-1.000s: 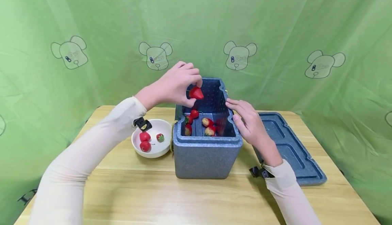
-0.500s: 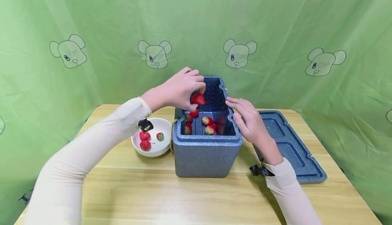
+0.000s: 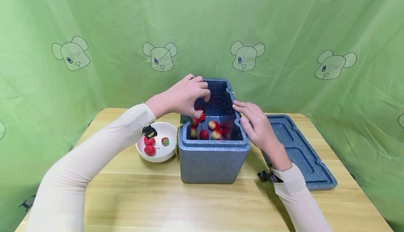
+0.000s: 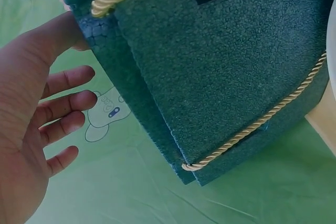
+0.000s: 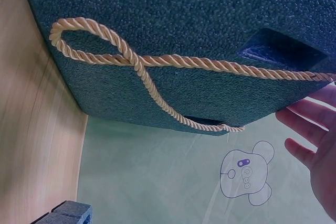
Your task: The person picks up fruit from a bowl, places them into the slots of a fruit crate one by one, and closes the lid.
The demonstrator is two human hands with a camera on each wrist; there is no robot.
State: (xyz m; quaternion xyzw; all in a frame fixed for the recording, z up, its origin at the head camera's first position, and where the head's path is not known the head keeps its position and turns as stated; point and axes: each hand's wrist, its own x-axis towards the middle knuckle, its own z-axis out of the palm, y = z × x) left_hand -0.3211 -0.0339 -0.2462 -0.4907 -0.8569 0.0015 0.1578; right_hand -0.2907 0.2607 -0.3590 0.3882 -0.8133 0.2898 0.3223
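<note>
My left hand (image 3: 184, 95) hovers over the left rim of the foam box (image 3: 214, 165), fingers bent loosely and thumb apart, with nothing visible between them. Inside the box lie several red fruits, among them a pale-tipped strawberry (image 3: 213, 125) and a plain red strawberry (image 3: 203, 134) near the front wall. Part of the box's inside is hidden behind the left hand. On the box's right rim rests my right hand (image 3: 257, 127), its fingers extended. The left wrist view shows the left hand's spread fingers (image 4: 68, 103) beside the box's rim.
Left of the box stands a white bowl (image 3: 161, 158) holding two red cherry-like fruits (image 3: 149, 150) and a small strawberry (image 3: 165, 141). The box lid (image 3: 300, 155) lies to the right on the wooden table (image 3: 142, 200). Gold rope (image 5: 173, 61) hangs along the box's side.
The strawberry has left my left hand's pinch, and a red strawberry now shows at the box's front. That hand moved lower and its fingers parted. The right hand has kept its place.
</note>
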